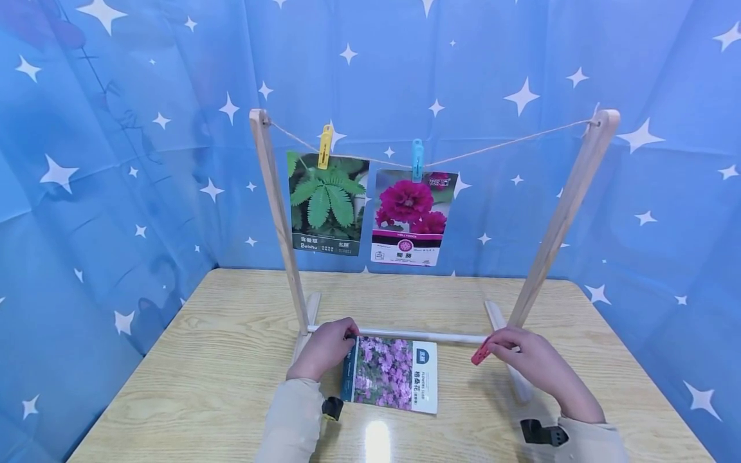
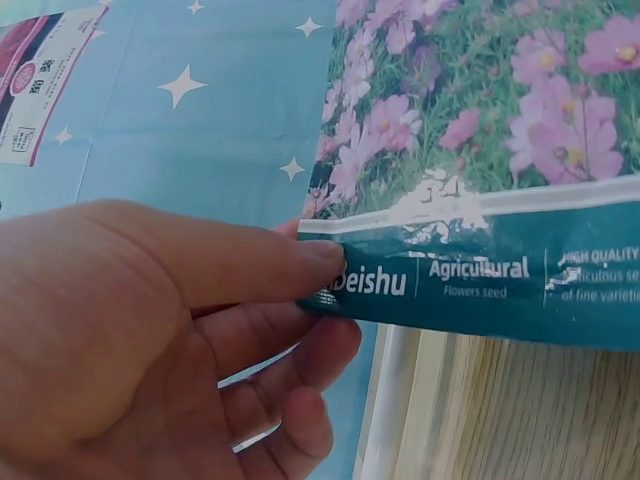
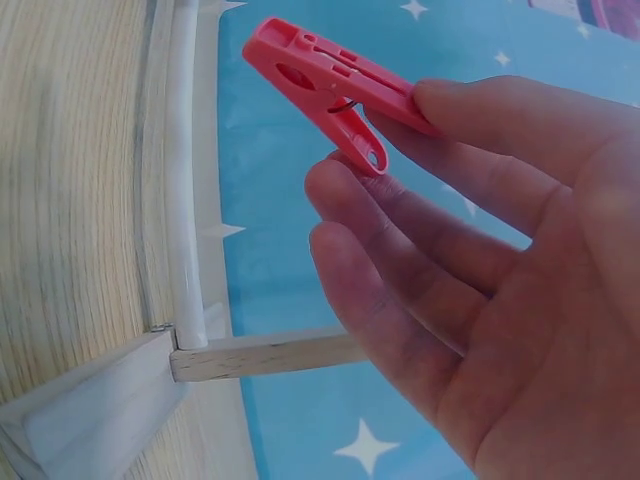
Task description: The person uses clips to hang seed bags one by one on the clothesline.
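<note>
My left hand (image 1: 327, 347) pinches a flower seed packet (image 1: 384, 373) by its dark teal end, between thumb and fingers. Pink-purple blossoms cover the packet's middle, and its other end is white with print. In the left wrist view the thumb presses beside the word "Beishu" on the packet (image 2: 480, 275). My right hand (image 1: 529, 357) holds a red clothespin (image 1: 481, 352) by its handle end. The right wrist view shows thumb and fingers at the handles of the clothespin (image 3: 330, 85), with nothing between its tips.
A wooden frame with two posts (image 1: 564, 218) and a low white bar (image 1: 422, 335) stands on the table (image 1: 208, 386). From its string (image 1: 509, 143) hang a green-leaf packet (image 1: 330, 209) under a yellow clothespin (image 1: 325, 146) and a magenta-flower packet (image 1: 408, 215) under a blue clothespin (image 1: 417, 161).
</note>
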A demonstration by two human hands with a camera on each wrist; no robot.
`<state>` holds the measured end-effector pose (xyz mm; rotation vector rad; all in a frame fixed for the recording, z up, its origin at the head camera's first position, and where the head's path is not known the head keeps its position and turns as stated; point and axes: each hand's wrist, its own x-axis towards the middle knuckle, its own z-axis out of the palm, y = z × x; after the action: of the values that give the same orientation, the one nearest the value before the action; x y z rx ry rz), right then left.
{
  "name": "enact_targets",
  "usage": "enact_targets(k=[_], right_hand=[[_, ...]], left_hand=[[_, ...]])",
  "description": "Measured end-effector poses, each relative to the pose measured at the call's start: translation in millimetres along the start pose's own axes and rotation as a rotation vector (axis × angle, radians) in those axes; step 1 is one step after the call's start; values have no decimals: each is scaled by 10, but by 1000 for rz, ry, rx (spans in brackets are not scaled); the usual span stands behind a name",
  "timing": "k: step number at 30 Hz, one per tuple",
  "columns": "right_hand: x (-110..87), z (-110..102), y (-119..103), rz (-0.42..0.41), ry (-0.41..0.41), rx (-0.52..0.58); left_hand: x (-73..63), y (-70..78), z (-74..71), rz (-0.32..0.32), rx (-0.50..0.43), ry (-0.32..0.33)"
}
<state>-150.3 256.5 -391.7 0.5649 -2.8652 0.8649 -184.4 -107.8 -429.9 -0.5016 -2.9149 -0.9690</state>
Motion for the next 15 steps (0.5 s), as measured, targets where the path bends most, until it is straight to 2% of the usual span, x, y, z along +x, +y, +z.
enact_targets(k=[5, 12, 15], right_hand=[[-3, -10, 3, 32, -13, 12], [-5, -30, -6, 37, -26, 21], [-9, -34, -8, 39, -25, 18]], left_hand=[[12, -4, -6, 6, -4, -12], [25, -9, -1, -16, -25, -41], [26, -6, 3, -5, -32, -37]])
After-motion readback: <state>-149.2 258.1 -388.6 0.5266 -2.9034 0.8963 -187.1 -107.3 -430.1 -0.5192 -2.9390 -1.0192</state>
